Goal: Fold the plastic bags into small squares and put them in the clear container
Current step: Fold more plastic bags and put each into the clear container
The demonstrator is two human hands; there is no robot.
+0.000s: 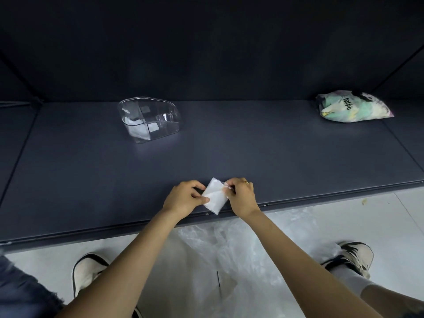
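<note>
Folded bag point(214, 195) lies at the near edge of the dark shelf point(275, 157), pinched from both sides: left hand point(183, 198) grips its left edge with thumb and fingers, right hand point(241, 196) pinches its right corner. Clear container point(149, 118) sits far left, white folded bag point(137, 130) inside. Printed stuffed bag point(353, 106) far right. Loose clear plastic point(218, 255) on the floor between the shoes.

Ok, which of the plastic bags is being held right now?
The small folded white bag at the shelf's front edge, pinched between both hands; the other folded bag lies inside the clear container.
</note>
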